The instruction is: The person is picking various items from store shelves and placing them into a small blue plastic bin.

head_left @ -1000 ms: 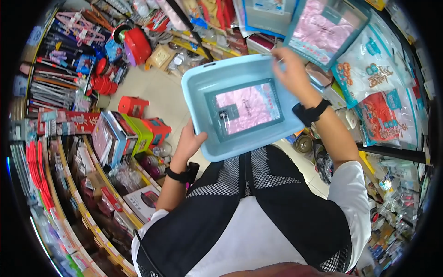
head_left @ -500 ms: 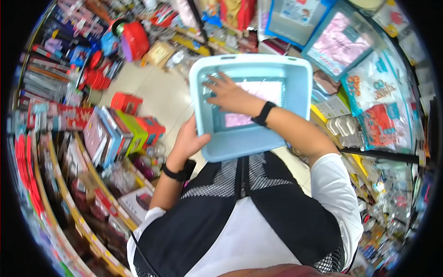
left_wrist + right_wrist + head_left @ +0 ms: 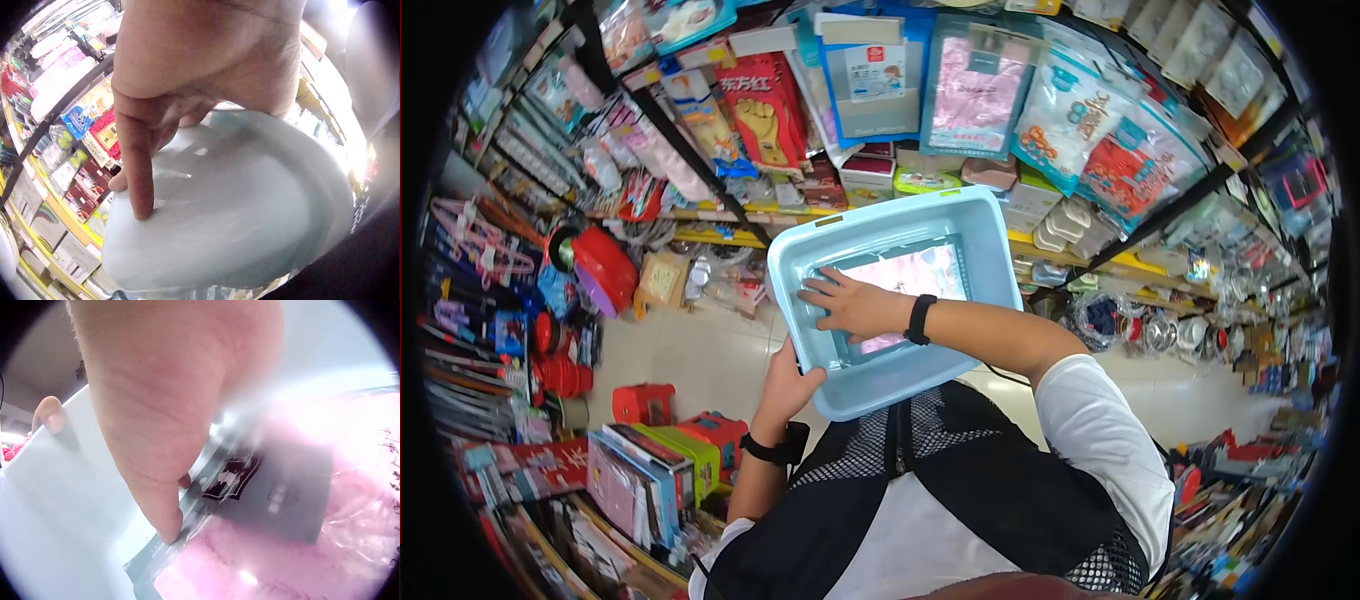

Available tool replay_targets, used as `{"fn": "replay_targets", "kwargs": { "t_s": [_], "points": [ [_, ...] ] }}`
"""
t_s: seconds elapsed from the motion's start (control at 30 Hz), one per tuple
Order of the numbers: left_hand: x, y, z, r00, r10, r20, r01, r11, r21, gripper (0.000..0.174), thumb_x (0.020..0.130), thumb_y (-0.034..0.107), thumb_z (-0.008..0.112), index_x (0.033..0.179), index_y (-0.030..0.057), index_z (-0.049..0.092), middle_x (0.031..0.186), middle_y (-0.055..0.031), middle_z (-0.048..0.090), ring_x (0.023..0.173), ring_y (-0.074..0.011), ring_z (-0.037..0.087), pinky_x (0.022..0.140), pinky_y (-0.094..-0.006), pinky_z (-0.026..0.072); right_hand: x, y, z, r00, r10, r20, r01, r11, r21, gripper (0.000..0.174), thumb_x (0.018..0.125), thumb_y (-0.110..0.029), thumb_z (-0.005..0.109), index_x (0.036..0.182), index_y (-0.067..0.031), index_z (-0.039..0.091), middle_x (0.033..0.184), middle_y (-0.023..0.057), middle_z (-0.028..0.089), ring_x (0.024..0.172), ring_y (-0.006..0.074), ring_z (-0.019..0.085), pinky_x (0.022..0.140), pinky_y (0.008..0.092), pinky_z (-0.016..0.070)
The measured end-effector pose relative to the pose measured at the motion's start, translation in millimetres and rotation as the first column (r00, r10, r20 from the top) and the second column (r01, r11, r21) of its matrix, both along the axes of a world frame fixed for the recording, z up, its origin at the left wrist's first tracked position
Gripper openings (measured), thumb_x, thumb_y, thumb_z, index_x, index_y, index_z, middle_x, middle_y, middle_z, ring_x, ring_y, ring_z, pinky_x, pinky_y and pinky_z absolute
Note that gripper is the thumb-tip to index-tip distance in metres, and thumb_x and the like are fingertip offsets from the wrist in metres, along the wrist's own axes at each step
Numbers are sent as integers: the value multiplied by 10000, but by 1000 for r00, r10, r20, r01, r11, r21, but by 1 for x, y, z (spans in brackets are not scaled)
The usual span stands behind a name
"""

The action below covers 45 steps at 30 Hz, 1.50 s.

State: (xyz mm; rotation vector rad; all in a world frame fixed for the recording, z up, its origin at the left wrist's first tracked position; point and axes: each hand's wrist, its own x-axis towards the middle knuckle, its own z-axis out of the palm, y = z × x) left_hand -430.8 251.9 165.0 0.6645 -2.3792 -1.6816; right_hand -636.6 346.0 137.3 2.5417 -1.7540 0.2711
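Observation:
A light blue plastic basin (image 3: pixel 890 393) is in front of the person's body, upright in the head view. My left hand (image 3: pixel 788 385) grips its left side, thumb over the rim and fingers against the outer wall (image 3: pixel 231 219). Flat on the basin's bottom lies a clear-windowed package with a pink fabric-like item (image 3: pixel 925 272). Over the package's left part, my right hand (image 3: pixel 855 305) reaches in with spread fingers. The right wrist view has its fingertips at the package's grey edge (image 3: pixel 140 565), beside a dark label; part of the package is hidden under that hand.
A shelf ahead carries hanging bags, among them a similar pink package (image 3: pixel 980 90), a blue-edged pack (image 3: pixel 875 85) and a red bag (image 3: pixel 762 110). Boxed goods (image 3: pixel 645 470) stand at lower left. Red plastic basins (image 3: pixel 608 265) are at the left, above tiled floor (image 3: pixel 690 350).
My right hand has left the basin's right rim and moved inside, onto the package's left part. The head view has shifted toward the shelf. My left hand keeps its grip.

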Motion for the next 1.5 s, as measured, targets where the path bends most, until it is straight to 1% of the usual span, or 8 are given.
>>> {"fn": "replay_targets", "kwargs": {
  "t_s": [0.23, 0.47, 0.53, 0.77, 0.93, 1.13, 1.33, 1.5],
  "points": [
    [-26, -21, -2, 977, -206, 52, 205, 979, 17, 614, 701, 98, 597, 1287, -35, 470, 994, -196, 678, 904, -282, 685, 816, -353, 516, -2, 18, -15, 981, -189, 52, 192, 980, -53, 535, 624, -324, 806, 1120, -203, 647, 1112, 77, 522, 1165, 301, 474, 1126, 564, 251],
    [-53, -25, -3, 950, -312, 5, 311, 950, 12, 595, 702, 113, 598, 1266, -41, 487, 979, -193, 676, 873, -275, 680, 806, -348, 515, -11, 34, -15, 960, -275, 43, 277, 959, -52, 507, 624, -294, 794, 1096, -183, 646, 1036, 57, 551, 1110, 293, 499, 1142, 556, 232],
    [-57, -22, -4, 946, -322, 33, 323, 946, -6, 593, 703, 126, 600, 1262, -40, 491, 975, -198, 675, 850, -277, 678, 797, -351, 515, -17, 37, -16, 956, -286, 68, 292, 951, -102, 379, 659, -242, 745, 1027, -176, 682, 995, 55, 556, 1091, 289, 506, 1147, 555, 230],
    [-66, -10, -1, 959, -282, 35, 283, 959, -18, 591, 705, 134, 601, 1256, -45, 489, 951, -196, 675, 831, -280, 678, 784, -350, 515, -34, 48, -5, 966, -254, 42, 258, 953, -158, 151, 746, -146, 622, 860, -150, 721, 934, 61, 558, 1042, 273, 521, 1146, 543, 248],
    [-71, 0, 2, 979, -205, 3, 205, 978, -40, 590, 704, 102, 598, 1263, -45, 480, 933, -181, 677, 843, -252, 675, 795, -343, 511, -65, 57, -10, 957, -280, 75, 289, 939, -185, 102, 761, -126, 607, 804, -156, 694, 791, -11, 579, 960, 210, 552, 1112, 526, 296],
    [-78, 25, 23, 994, -75, 74, 76, 997, -15, 570, 705, 49, 582, 1259, -50, 492, 1032, -116, 645, 925, -191, 615, 849, -314, 487, -106, 62, 8, 965, -216, 146, 249, 928, -277, 59, 743, -128, 649, 760, -177, 677, 738, -38, 585, 911, 180, 551, 1094, 529, 276],
    [-93, 51, 33, 999, 11, 40, -9, 999, -41, 538, 714, 51, 579, 1230, -73, 490, 987, -150, 667, 906, -199, 638, 836, -324, 493, -138, 86, 49, 937, -24, 349, 143, 937, -318, 48, 738, -206, 699, 733, -168, 670, 709, -43, 575, 870, 166, 537, 1083, 511, 268],
    [-98, 66, 10, 995, 90, 50, -93, 994, 60, 534, 711, 51, 570, 1224, -78, 501, 1035, -143, 649, 945, -206, 616, 856, -324, 483, -190, 120, 106, 877, -20, 480, 287, 823, -490, 90, 746, -202, 739, 817, -151, 717, 761, -30, 622, 825, 176, 558, 1014, 438, 329]
  ]
}}
